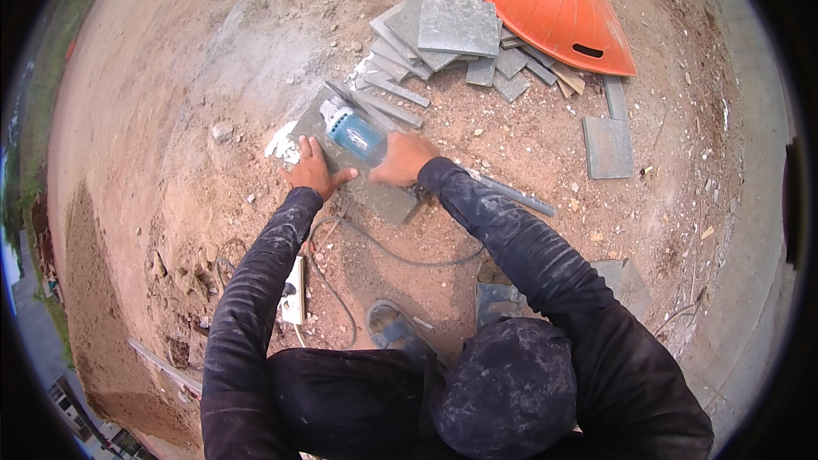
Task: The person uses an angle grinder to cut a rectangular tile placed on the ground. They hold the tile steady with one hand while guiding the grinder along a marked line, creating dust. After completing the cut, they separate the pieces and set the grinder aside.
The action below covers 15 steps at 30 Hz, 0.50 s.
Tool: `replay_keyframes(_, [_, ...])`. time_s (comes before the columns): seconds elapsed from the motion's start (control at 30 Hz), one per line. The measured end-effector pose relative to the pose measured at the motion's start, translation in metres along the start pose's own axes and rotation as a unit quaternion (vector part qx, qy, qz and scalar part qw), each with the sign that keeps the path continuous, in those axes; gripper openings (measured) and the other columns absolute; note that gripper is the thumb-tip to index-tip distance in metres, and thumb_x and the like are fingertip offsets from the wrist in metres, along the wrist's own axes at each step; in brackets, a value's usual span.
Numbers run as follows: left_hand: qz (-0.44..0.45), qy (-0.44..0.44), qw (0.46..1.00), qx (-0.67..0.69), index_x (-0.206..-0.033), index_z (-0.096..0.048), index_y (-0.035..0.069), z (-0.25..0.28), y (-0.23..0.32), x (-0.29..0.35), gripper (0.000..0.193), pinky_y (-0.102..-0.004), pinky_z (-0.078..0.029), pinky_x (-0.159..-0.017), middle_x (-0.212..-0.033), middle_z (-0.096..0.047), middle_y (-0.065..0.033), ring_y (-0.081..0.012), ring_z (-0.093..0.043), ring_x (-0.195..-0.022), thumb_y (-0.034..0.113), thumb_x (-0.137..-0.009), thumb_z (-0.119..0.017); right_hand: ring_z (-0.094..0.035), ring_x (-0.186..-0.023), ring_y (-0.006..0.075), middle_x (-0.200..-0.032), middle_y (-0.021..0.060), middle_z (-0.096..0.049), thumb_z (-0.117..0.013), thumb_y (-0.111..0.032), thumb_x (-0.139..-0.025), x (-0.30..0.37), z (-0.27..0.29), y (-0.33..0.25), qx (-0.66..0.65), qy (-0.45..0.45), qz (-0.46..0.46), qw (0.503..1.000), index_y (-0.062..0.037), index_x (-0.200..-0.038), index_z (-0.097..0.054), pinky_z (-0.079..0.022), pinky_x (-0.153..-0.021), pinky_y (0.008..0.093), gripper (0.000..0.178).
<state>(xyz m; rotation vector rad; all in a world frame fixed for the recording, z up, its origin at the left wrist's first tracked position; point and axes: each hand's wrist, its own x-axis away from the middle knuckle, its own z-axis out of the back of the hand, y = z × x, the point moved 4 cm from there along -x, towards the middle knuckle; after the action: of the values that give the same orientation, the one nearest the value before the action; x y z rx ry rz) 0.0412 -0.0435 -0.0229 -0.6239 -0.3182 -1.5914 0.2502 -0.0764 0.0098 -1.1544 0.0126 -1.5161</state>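
Note:
My right hand [404,160] is closed around the rear body of a blue angle grinder [356,133]. The grinder's silver head and disc reach the far end of a grey stone slab [388,202] lying on the ground. Flat on the slab's left edge, beside the grinder, rests my left hand [313,172], fingers spread and thumb out toward the tool. White powder [282,144] lies next to the left fingertips. The exact contact between disc and slab is hard to make out.
Grey tiles [458,27] are piled beyond the slab, beside an overturned orange basin [554,4]. Another tile [607,147] lies to the right, and a grey bar [515,194] near my right forearm. A cable [400,262] loops before my sandals; a white power strip [294,291] lies left.

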Motion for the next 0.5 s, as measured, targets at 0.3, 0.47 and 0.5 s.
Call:
replay_keyframes(0.3, [0.002,0.001,1.0,0.003,-0.151,-0.015,0.001,0.0006,-0.0001,0.0002,0.13,-0.0699,-0.021,-0.107,-0.158,-0.014,-0.0182,-0.0335,-0.034,-0.14,0.085,-0.062,-0.059,-0.066,-0.101,0.0349,-0.109,0.0238,-0.067,-0.078,-0.043,-0.061,-0.0037,-0.0031,0.0035,0.005,0.0,-0.013,1.0,0.0025,-0.109,-0.067,-0.054,-0.087,0.0399,0.067])
replay_keyframes(0.47, [0.005,-0.003,1.0,0.004,-0.151,-0.014,0.001,0.0022,-0.0004,0.0009,0.129,-0.0701,-0.021,-0.107,-0.159,-0.014,-0.0176,-0.0344,-0.035,-0.139,0.084,-0.063,-0.06,-0.066,-0.102,0.0351,-0.11,0.0235,-0.066,-0.077,-0.042,-0.061,0.0016,-0.0003,0.001,0.009,0.003,-0.012,1.0,0.0025,-0.109,-0.067,-0.053,-0.087,0.04,0.066])
replay_keyframes(0.5, [0.006,-0.006,1.0,0.004,-0.151,-0.014,0.001,0.0024,0.0,0.0012,0.129,-0.0701,-0.021,-0.107,-0.159,-0.014,-0.0176,-0.0348,-0.035,-0.139,0.084,-0.063,-0.06,-0.066,-0.103,0.0351,-0.11,0.0235,-0.066,-0.077,-0.042,-0.061,0.0023,-0.0001,0.0011,0.008,0.001,-0.012,1.0,0.0025,-0.109,-0.067,-0.053,-0.087,0.04,0.066])
